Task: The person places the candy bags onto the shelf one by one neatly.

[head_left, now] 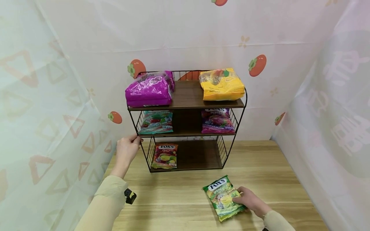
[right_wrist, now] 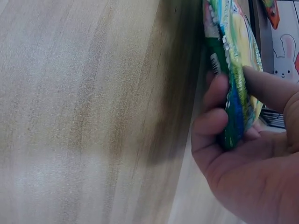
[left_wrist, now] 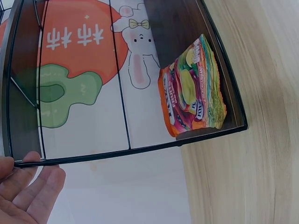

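My right hand point(head_left: 251, 200) holds a green and yellow Fox's candy bag point(head_left: 222, 198) by its right edge, low over the front of the wooden table. In the right wrist view, the thumb lies on one face of the bag point(right_wrist: 236, 88) and curled fingers on the other. With thumb and fingertips, my left hand point(head_left: 127, 149) pinches the black metal frame point(left_wrist: 93, 158) of a three-tier rack point(head_left: 199, 155), at the left end of the middle shelf. An orange-red Fox's fruits bag point(head_left: 165, 156) leans at the left of the bottom shelf.
On the top shelf sit a purple bag point(head_left: 150, 89) and a yellow bag point(head_left: 222, 85). The middle shelf holds a teal bag point(head_left: 157, 122) and a dark purple berries bag point(head_left: 217, 121). Printed cloth walls point(head_left: 188, 38) enclose the table point(head_left: 167, 199) at the back and sides.
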### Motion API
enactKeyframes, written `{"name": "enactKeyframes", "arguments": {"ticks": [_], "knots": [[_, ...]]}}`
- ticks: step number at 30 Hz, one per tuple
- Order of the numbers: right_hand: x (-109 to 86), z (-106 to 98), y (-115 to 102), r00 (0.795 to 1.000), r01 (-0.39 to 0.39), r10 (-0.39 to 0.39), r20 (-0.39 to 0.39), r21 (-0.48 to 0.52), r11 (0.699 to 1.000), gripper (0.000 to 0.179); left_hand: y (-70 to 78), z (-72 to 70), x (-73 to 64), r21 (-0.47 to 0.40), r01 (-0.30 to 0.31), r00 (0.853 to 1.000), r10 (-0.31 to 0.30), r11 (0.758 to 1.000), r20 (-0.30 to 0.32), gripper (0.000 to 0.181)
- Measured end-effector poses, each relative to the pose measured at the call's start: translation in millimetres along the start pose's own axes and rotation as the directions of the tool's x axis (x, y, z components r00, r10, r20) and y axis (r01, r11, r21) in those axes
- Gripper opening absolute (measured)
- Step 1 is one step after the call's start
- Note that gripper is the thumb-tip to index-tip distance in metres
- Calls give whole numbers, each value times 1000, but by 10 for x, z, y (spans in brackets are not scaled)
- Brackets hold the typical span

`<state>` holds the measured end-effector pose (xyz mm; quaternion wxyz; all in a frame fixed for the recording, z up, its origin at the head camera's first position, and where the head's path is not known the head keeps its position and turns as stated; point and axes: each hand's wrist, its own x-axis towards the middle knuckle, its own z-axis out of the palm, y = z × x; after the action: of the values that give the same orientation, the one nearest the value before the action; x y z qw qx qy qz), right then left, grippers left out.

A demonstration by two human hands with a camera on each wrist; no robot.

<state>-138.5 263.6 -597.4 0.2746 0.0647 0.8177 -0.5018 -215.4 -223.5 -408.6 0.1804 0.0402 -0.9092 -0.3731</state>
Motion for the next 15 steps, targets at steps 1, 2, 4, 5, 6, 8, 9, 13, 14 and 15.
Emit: {"name": "enactKeyframes", "arguments": {"ticks": [1,2,4,5,6,8,9,13,14,15], "knots": [[1,-8,8,1000,7,-7,15,11,1000,36,0,-1,0,2,-2,1000,2,1000,0,30],[2,-16,15,999,18,-19,31,24,1000,37,0,-2,0,4,-4,1000,4,1000,-1,30],[2,-30,29,998,39,-41,53,44,998,37,-1,-4,0,8,-10,1000,10,1000,-3,30],[2,-35,33,997,50,-54,62,57,997,36,-2,-3,0,10,-13,1000,13,1000,-5,30],[0,-39,38,996,60,-64,67,68,996,35,-3,-3,0,13,-17,1000,17,1000,-7,30],[-4,-45,46,993,81,-90,81,104,991,33,-4,-3,0,16,-24,1000,24,1000,-11,30],[-8,-46,49,991,86,-98,91,130,988,33,-5,-3,0,17,-27,1000,27,999,-12,29],[-15,-48,61,982,86,-124,143,249,965,34,-2,-7,0,20,-31,999,31,999,-17,29],[-12,-49,62,980,81,-127,156,275,958,35,-1,-8,0,21,-30,999,31,999,-17,29],[-10,-51,62,977,75,-130,167,302,950,36,0,-9,2,22,-30,999,30,999,-18,28]]}}
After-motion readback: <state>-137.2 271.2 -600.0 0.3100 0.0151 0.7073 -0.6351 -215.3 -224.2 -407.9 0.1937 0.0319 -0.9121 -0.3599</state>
